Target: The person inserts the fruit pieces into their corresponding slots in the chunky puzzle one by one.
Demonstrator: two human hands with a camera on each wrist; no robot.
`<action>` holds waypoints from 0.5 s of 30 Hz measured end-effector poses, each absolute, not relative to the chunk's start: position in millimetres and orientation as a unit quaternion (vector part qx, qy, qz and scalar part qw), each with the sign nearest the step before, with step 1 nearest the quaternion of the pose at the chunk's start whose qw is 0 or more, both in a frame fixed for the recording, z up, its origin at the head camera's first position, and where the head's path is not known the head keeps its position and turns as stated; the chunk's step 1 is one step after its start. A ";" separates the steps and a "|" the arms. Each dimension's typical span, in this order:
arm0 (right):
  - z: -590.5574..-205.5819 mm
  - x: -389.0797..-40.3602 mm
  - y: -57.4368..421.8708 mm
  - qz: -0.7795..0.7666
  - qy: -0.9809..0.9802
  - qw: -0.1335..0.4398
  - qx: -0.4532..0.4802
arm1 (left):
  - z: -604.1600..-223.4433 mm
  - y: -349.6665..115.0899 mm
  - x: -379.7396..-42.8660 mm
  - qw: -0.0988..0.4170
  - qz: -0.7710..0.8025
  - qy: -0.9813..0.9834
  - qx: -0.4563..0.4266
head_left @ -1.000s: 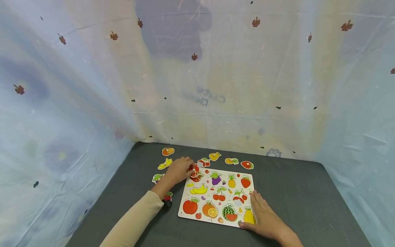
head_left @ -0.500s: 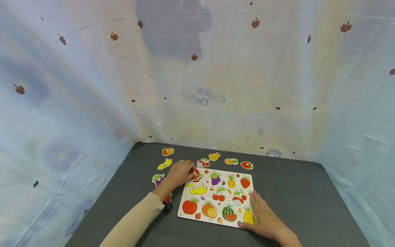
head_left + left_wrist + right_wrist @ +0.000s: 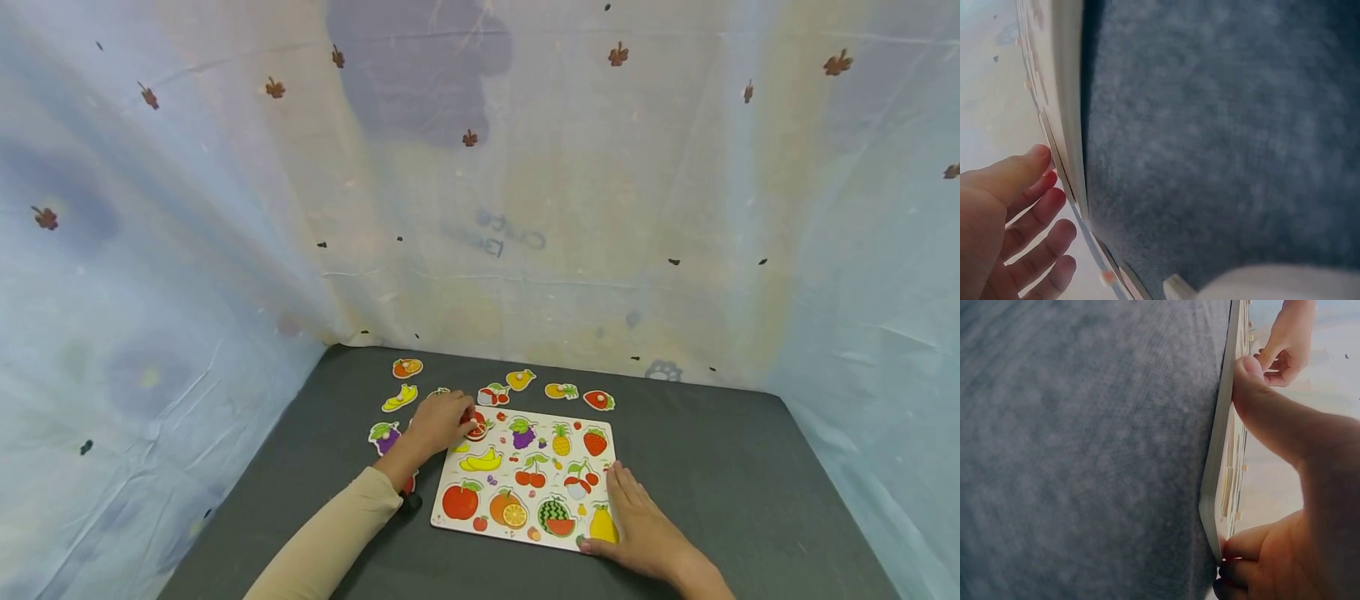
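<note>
A white fruit puzzle board (image 3: pixel 498 482) lies flat on the dark table, printed with fruit pictures. Over its far left corner is my left hand (image 3: pixel 438 421), thumb and forefinger pinching a red fruit puzzle piece (image 3: pixel 476 427) that lies at the red fruit picture there. Fingers hide part of the piece; whether it sits fully in its recess I cannot tell. In the left wrist view the left hand (image 3: pixel 1016 219) has its thumb tip at the board's surface. My right hand (image 3: pixel 643 529) rests along the board's right edge with straight fingers, its thumb (image 3: pixel 1266 403) at the near edge.
Loose knobbed pieces lie beyond the board: an orange (image 3: pixel 407 368), bananas (image 3: pixel 400 398), a pear (image 3: pixel 521 380), a pineapple (image 3: pixel 562 391), a strawberry (image 3: pixel 599 401) and a red-and-white fruit (image 3: pixel 493 395). Grapes (image 3: pixel 384 437) lie left of the left wrist. A patterned curtain (image 3: pixel 555 292) surrounds the table.
My left hand has lowered the red fruit piece onto the board's corner picture, shifting slightly nearer. The right hand stays in place at the board's edge.
</note>
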State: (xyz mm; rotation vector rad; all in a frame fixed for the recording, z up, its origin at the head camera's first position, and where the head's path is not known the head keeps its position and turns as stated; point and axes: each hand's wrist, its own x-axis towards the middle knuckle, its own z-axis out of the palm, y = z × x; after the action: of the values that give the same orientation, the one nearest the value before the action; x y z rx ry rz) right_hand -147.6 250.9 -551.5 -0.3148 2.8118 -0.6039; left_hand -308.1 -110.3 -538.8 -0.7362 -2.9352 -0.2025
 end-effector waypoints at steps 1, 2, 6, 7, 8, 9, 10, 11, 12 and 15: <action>-551.1 -147.5 250.7 -0.208 0.964 0.124 -0.107 | -539.0 -110.4 -308.1 0.055 -0.066 -0.966 -0.242; -550.8 -147.6 250.6 -0.208 0.964 0.124 -0.107 | -539.2 -110.6 -308.2 0.056 -0.066 -0.966 -0.242; -550.2 -147.2 250.4 -0.212 0.963 0.125 -0.108 | -540.5 -110.5 -308.7 0.062 -0.056 -0.966 -0.244; -550.4 -147.1 250.5 -0.212 0.963 0.125 -0.108 | -540.9 -110.4 -308.8 0.064 -0.054 -0.966 -0.245; -550.6 -147.1 250.6 -0.212 0.963 0.125 -0.109 | -541.4 -110.4 -309.0 0.065 -0.053 -0.966 -0.246; -551.0 -146.9 250.8 -0.213 0.963 0.124 -0.110 | -541.6 -110.4 -309.1 0.066 -0.052 -0.966 -0.246; -551.7 -146.9 251.0 -0.213 0.963 0.123 -0.111 | -541.7 -110.5 -308.9 0.066 -0.054 -0.965 -0.247; -552.1 -146.8 251.3 -0.212 0.963 0.123 -0.112 | -541.8 -110.6 -308.7 0.066 -0.056 -0.965 -0.247; -552.3 -146.8 251.4 -0.211 0.963 0.123 -0.112 | -541.7 -110.6 -308.5 0.066 -0.057 -0.965 -0.247; -551.4 -147.0 251.2 -0.211 0.963 0.123 -0.115 | -542.0 -110.4 -308.3 0.062 -0.060 -0.966 -0.244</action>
State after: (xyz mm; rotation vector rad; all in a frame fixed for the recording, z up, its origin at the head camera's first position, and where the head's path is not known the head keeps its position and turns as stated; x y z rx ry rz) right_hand -147.0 251.2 -551.4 -0.3343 2.8080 -0.6159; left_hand -308.3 -110.4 -542.0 -0.7372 -2.9210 -0.1805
